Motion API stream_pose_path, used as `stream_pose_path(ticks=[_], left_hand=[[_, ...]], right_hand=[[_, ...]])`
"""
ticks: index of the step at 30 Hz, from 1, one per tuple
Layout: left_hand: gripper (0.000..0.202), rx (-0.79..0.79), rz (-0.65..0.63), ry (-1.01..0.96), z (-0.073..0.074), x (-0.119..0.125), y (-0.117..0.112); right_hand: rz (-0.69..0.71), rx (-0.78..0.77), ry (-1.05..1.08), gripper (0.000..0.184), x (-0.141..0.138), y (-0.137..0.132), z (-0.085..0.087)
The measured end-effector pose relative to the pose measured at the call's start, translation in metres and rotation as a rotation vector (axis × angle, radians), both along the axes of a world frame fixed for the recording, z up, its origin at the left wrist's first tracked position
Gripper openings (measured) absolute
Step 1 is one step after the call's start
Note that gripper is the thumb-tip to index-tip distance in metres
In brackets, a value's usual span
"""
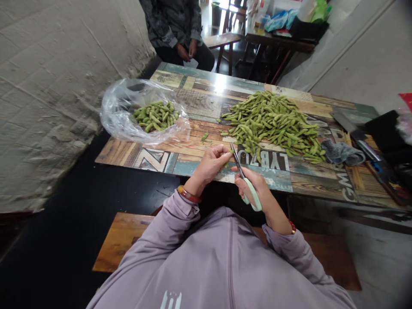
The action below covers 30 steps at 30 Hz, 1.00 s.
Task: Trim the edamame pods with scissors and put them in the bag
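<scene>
My left hand point(210, 165) pinches a green soybean pod, mostly hidden by the fingers, at the near table edge. My right hand point(254, 189) grips pale green scissors point(246, 182), whose blades point up toward the pod's end. A large heap of green pods point(273, 124) lies on the patterned wooden table point(199, 103) just beyond my hands. A clear plastic bag point(122, 111) at the left holds a smaller pile of pods point(156, 116). One loose pod point(205, 136) lies between bag and heap.
A grey cloth point(343, 153) and dark objects point(384, 133) sit at the table's right end. Another person point(175, 25) sits at the far end, hands together. I sit on a wooden bench point(119, 238). A white wall runs along the left.
</scene>
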<state>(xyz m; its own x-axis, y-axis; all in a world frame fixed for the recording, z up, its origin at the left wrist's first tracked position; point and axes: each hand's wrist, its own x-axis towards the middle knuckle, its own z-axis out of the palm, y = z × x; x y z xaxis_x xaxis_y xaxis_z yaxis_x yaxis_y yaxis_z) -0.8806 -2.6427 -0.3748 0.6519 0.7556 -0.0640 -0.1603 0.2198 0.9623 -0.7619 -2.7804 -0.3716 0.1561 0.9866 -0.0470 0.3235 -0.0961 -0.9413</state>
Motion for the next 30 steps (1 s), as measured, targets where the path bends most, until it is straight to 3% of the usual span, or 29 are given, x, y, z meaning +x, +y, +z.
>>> stream_pose_path(ticks=[7,12,17,21,30], left_hand=[[0.03,0.017,0.019,-0.006,0.001,0.001,-0.002],[0.032,-0.099,0.067,-0.104,-0.002,0.002,0.001],[0.039,-0.199,0.129,-0.205,-0.004,0.003,0.006],[0.042,-0.227,0.169,-0.258,-0.004,0.002,0.008],[0.044,-0.204,0.268,-0.231,-0.005,0.005,0.0]], right_hand=[[-0.032,-0.003,0.043,0.046,-0.002,0.001,-0.006],[-0.075,0.009,0.171,0.05,-0.001,0.0,-0.012],[-0.011,0.085,0.213,0.049,-0.001,-0.004,-0.012],[0.027,0.059,0.297,0.047,-0.004,-0.004,-0.011],[0.025,0.036,0.197,0.047,-0.011,0.001,-0.005]])
